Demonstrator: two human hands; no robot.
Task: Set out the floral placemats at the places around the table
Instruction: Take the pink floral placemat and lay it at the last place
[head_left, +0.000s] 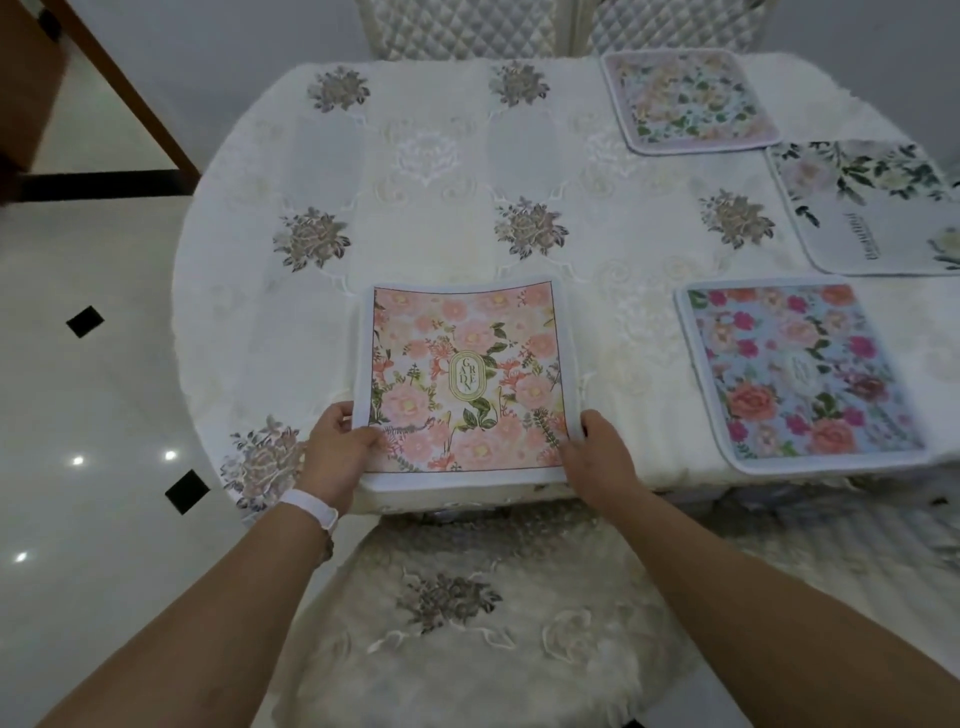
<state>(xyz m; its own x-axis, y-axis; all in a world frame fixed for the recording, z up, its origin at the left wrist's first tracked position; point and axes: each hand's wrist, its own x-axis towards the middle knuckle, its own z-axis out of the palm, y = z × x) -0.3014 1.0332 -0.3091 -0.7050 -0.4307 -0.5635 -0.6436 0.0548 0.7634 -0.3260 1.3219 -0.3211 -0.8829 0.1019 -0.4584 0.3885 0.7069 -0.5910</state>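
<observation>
A round desk (322, 171) under a white embroidered cloth (431, 218) stands on glossy white floor tiles (93, 395) with small black insets, two quilted chair backs (462, 28) beyond it, a fluffy embroidered chair seat (467, 623) nearest, brown wooden furniture (31, 88) at upper left.

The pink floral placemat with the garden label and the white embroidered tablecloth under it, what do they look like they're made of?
The pink floral placemat with the garden label looks like thin printed fabric or flexible sheet with a matte finish: its far edge curves and no glare shows. The white embroidered tablecloth looks like soft woven cloth with raised stitched flowers and a fuzzy edge. Neither can be told for certain.
</observation>
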